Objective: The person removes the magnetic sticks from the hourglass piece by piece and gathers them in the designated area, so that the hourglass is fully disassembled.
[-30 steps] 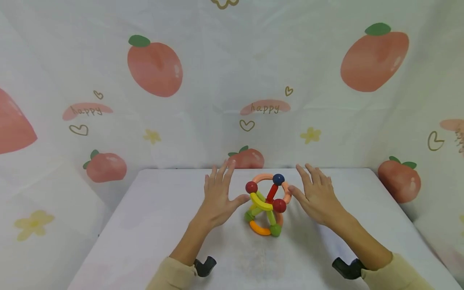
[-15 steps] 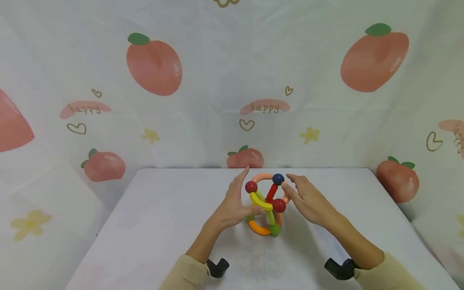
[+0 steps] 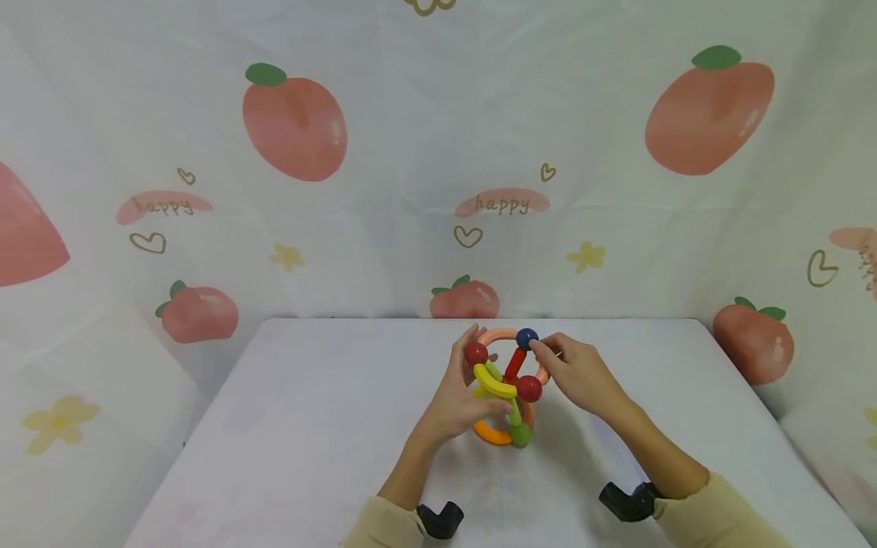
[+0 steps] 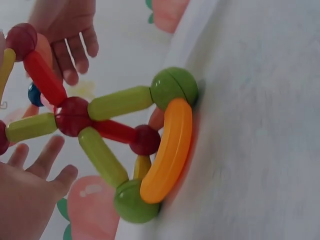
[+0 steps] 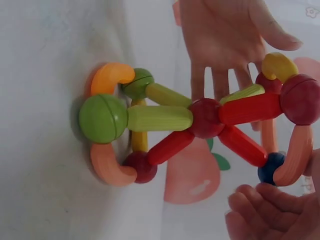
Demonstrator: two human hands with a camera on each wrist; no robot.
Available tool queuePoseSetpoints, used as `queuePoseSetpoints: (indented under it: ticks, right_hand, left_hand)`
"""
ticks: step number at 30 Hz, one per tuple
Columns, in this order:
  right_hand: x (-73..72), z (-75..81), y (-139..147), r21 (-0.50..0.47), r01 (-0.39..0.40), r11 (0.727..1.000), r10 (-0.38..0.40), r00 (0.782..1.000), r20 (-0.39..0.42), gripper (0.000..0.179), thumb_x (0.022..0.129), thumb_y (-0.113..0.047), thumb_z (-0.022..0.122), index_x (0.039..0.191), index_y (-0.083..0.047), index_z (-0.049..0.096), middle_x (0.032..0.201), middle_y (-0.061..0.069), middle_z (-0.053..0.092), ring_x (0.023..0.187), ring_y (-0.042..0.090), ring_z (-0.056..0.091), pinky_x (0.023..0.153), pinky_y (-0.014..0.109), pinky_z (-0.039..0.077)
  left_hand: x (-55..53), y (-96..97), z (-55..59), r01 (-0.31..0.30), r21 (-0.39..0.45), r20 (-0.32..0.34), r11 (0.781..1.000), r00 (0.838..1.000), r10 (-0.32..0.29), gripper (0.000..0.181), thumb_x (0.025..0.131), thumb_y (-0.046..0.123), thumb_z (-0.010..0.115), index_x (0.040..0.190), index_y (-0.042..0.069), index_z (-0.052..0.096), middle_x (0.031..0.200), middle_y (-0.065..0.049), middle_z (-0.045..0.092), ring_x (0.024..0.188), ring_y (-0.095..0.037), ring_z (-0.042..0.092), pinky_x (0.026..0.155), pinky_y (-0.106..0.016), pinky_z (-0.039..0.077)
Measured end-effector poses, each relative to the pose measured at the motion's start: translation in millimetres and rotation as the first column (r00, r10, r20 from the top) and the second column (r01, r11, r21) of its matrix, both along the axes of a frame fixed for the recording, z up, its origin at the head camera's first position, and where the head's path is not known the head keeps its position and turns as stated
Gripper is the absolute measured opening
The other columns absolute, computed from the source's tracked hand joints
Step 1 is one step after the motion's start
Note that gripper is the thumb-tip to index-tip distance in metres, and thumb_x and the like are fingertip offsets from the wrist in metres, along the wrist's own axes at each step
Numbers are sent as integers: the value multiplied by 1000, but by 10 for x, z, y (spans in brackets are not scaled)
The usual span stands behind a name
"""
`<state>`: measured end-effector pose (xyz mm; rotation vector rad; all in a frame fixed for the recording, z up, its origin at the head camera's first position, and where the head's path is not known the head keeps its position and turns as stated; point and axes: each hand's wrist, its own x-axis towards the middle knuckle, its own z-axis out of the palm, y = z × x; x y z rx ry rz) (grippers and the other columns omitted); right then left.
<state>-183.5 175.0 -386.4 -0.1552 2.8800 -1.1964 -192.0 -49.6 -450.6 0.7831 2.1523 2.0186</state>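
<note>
A colourful ball-and-stick construction toy (image 3: 496, 382) stands upright on the white table. Straight red and green sticks meet at a central red ball (image 5: 206, 118), and curved yellow, orange and pink sticks join the outer balls. My left hand (image 3: 457, 396) reaches round the toy's left side, its thumb in front and its fingers behind; in the right wrist view these fingers look straight, and firm contact is not clear. My right hand (image 3: 582, 377) pinches the blue ball (image 3: 527, 339) at the top right, beside a curved pink stick (image 5: 295, 157).
The white table (image 3: 308, 426) reaches back to a pale curtain (image 3: 384, 152) printed with peaches, hearts and "happy". Black wrist mounts (image 3: 441, 520) sit at both beige sleeves (image 3: 719, 514).
My left hand has moved right, so its thumb now crosses in front of the toy. The right hand has closed in, and its thumb has come onto the blue ball. The toy stays in place.
</note>
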Motion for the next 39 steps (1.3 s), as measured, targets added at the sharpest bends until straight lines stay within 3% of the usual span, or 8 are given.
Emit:
queuePoseSetpoints:
  ticks: [3,9,16,24,31,35,39]
  right_hand:
    - [-6,-8,-34,-16,14,1000,-14,1000,-7,44,104,-42,55,117,-2,65,91,9,69,77,19,57,64,26,51]
    - [-14,-39,-104,-51,33,998,-33,999,-9,39,104,-39,57,105,-2,64,81,7,66,68,19,53,55,25,46]
    - [-7,-50,-135,-62,48,997,-46,998,31,41,105,-41,53,106,-2,62,80,7,63,69,19,50,54,26,43]
    - [-6,-36,-150,-81,82,993,-77,994,73,46,106,-47,48,109,-3,61,79,7,60,70,20,50,56,26,43]
    - [56,-23,-125,-145,126,981,-119,991,54,47,106,-50,45,113,-5,57,78,7,60,71,21,56,60,28,49]
    - [124,17,-80,-240,102,965,-87,993,76,51,104,-53,48,123,-6,52,78,8,62,68,20,58,60,28,52]
    - [194,60,-8,-316,-15,949,40,997,73,46,103,-43,58,128,-5,50,87,12,62,74,19,59,66,27,54]
  left_hand:
    - [9,37,-13,10,37,23,999,1000,-11,103,83,25,85,159,37,16,166,9,27,141,-28,52,114,-43,47]
    - [45,71,-36,-27,86,82,996,996,20,98,83,18,85,156,33,23,155,6,42,134,-25,58,103,-44,55]
    - [76,89,-62,-39,119,85,992,996,29,97,82,15,86,154,34,24,154,7,43,132,-22,60,99,-31,57]
    - [86,91,-49,-39,112,82,993,996,30,97,82,18,86,154,36,24,153,7,43,133,-21,59,99,-30,57]
    - [88,114,-38,-39,100,72,994,997,32,96,83,20,85,154,37,23,153,6,44,132,-20,59,99,-30,57]
    - [78,120,-43,-41,97,71,994,997,34,96,83,22,86,154,38,23,152,8,44,132,-19,60,99,-29,57]
    - [65,113,-50,-36,109,67,993,997,29,95,84,22,85,154,37,23,152,7,44,132,-20,60,99,-30,57]
